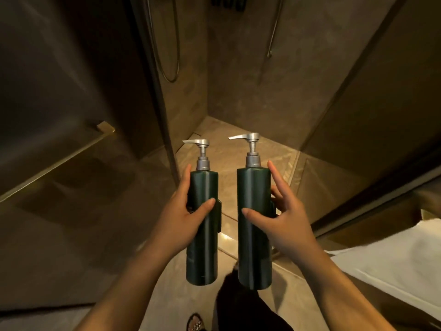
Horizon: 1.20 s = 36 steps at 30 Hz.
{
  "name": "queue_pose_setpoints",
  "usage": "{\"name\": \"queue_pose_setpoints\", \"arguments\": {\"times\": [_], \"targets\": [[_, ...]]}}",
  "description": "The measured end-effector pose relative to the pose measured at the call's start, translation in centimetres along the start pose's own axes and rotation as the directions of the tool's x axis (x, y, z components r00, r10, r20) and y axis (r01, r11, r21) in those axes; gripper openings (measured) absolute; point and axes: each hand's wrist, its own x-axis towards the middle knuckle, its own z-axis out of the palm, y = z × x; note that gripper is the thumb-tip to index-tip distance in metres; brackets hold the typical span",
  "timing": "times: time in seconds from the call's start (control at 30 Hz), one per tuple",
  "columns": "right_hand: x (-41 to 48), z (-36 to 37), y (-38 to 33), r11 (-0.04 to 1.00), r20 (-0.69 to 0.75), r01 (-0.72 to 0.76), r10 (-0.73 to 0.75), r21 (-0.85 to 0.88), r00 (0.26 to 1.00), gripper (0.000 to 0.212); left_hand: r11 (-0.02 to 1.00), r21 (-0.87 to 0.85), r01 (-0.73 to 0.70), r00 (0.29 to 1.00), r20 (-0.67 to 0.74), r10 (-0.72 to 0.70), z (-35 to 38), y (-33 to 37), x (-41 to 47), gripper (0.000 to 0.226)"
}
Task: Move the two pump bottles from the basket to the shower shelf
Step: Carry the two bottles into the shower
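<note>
Two tall dark green pump bottles with silver pump heads are held upright in front of me, side by side and a little apart. My left hand (pixel 186 211) grips the left bottle (pixel 202 235) around its middle, thumb across the front. My right hand (pixel 284 211) holds the right bottle (pixel 254 247), thumb on the front and fingers spread along its right side. Both spouts point left. A dark shape at the very top of the frame (pixel 229 3) may be a wall fitting; I cannot tell. No basket is in view.
Ahead is a brown tiled shower stall with a glass panel edge (pixel 164 111) on the left and a glass door (pixel 358 80) on the right. A shower hose (pixel 167 56) loops on the back wall. A white towel (pixel 393 259) lies at the right.
</note>
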Motion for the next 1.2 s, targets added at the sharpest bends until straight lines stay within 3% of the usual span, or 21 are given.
{"name": "queue_pose_setpoints", "arguments": {"times": [0.3,0.57,0.77,1.07,1.2], "targets": [[17.0,-3.8,1.4,0.998,-0.018,0.055,-0.054,0.034,0.998,0.094,0.997,0.073,-0.034,0.999,-0.019,0.035,2.2,2.9,17.0,0.084],[32.2,-8.5,1.0,0.993,0.001,0.109,-0.109,0.040,0.994,0.091,1.000,-0.015,-0.026,0.996,-0.091,0.024,5.1,6.0,30.3,0.084],[39.2,-7.9,1.9,0.994,0.071,0.091,-0.096,0.065,0.993,0.092,0.999,-0.034,0.038,0.993,-0.109,-0.042,4.1,5.4,36.4,0.083],[51.6,-7.5,1.1,0.995,0.035,0.100,-0.101,0.026,0.994,0.089,0.995,-0.102,-0.017,0.998,-0.062,0.011,3.2,6.1,50.3,0.083],[58.3,-6.6,-1.2,0.991,0.058,0.130,-0.131,0.018,0.990,0.090,0.993,-0.108,-0.053,0.994,-0.103,0.042,0.4,7.4,56.6,0.083]]}}
